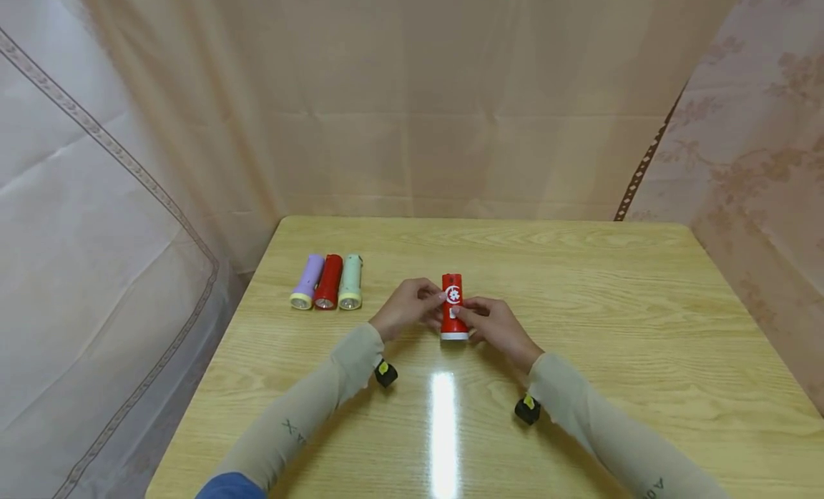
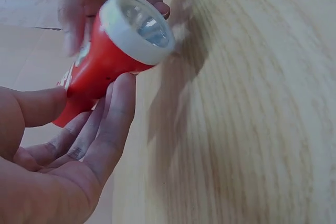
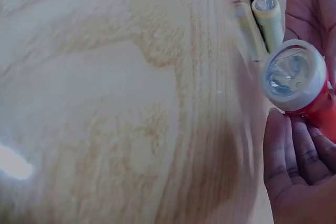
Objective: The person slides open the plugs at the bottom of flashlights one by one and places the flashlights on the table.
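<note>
Both hands hold a red flashlight (image 1: 453, 320) with a white rim and a white printed emblem, over the middle of the table. Its lens end (image 2: 144, 22) points toward the person. From the left, the left hand (image 1: 410, 306) pinches the body, thumb near the emblem and fingers at the underside. On the other side, the right hand (image 1: 502, 329) has its thumb at the light-coloured switch (image 1: 454, 312), while its fingers (image 3: 302, 150) lie against the flashlight below the head. The flashlight's far end is partly hidden in the wrist views.
On the table's left side, a purple flashlight (image 1: 310, 279), a darker red flashlight (image 1: 330, 279) and a mint green flashlight (image 1: 351, 279) lie side by side, lenses toward the person. Wood-grain tabletop (image 1: 611, 292) extends to the right. Curtains (image 1: 412, 99) hang behind the table.
</note>
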A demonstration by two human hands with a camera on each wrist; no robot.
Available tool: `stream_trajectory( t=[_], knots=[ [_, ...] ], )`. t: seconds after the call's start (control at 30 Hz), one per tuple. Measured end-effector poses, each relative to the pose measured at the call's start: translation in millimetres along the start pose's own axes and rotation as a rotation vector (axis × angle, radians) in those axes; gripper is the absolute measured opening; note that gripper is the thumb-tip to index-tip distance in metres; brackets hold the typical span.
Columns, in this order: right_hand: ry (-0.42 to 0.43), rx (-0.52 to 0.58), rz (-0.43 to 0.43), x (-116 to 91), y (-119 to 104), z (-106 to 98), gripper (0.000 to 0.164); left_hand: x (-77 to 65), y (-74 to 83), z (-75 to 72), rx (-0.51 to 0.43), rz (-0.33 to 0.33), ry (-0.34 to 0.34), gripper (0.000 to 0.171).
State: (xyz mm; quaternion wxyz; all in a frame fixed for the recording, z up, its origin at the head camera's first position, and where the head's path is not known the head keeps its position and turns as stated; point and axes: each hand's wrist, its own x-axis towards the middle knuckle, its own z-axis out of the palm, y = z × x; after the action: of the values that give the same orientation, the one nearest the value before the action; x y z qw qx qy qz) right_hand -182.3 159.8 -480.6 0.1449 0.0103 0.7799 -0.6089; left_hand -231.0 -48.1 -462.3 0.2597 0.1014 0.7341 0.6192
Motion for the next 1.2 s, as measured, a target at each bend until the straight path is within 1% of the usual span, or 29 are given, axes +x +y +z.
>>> stream_trajectory(
  t=[0.17,0.3,0.4,0.5,0.67,0.8,0.93,1.03,1.2],
  knots=[
    [0.035,-0.045,-0.019,-1.5,-2.3,0.8,0.047,0.6,1.3,-1.0,0.012,0.041,-0.002,0.020],
    [0.038,-0.090,-0.049,-2.9,-1.3,0.3,0.044,-0.8,2.1,-1.6,0.032,0.069,0.006,0.020],
    [0.037,-0.115,-0.078,-3.9,-0.9,0.4,0.040,-1.6,1.8,-2.5,0.020,0.087,0.001,0.022],
    [0.032,-0.141,-0.102,-5.7,-1.7,0.1,0.039,-2.7,1.4,-3.8,-0.003,0.092,-0.010,0.024],
    [0.031,-0.203,-0.157,-7.8,-1.8,-1.0,0.041,-5.1,3.0,-7.0,-0.029,0.091,-0.025,0.028],
    [0.049,-0.253,-0.210,-8.4,-1.6,-0.7,0.041,-5.9,4.8,-10.6,-0.066,0.086,-0.043,0.032],
    [0.070,-0.301,-0.266,-8.9,-1.6,0.4,0.042,-7.1,4.9,-13.4,-0.111,0.053,-0.046,0.040],
    [0.071,-0.323,-0.304,-8.9,-1.0,1.6,0.042,-8.3,4.1,-14.0,-0.127,0.030,-0.049,0.044],
    [0.070,-0.364,-0.358,-8.4,0.0,4.1,0.041,-10.3,3.0,-14.0,-0.160,0.013,-0.063,0.044]
  ],
)
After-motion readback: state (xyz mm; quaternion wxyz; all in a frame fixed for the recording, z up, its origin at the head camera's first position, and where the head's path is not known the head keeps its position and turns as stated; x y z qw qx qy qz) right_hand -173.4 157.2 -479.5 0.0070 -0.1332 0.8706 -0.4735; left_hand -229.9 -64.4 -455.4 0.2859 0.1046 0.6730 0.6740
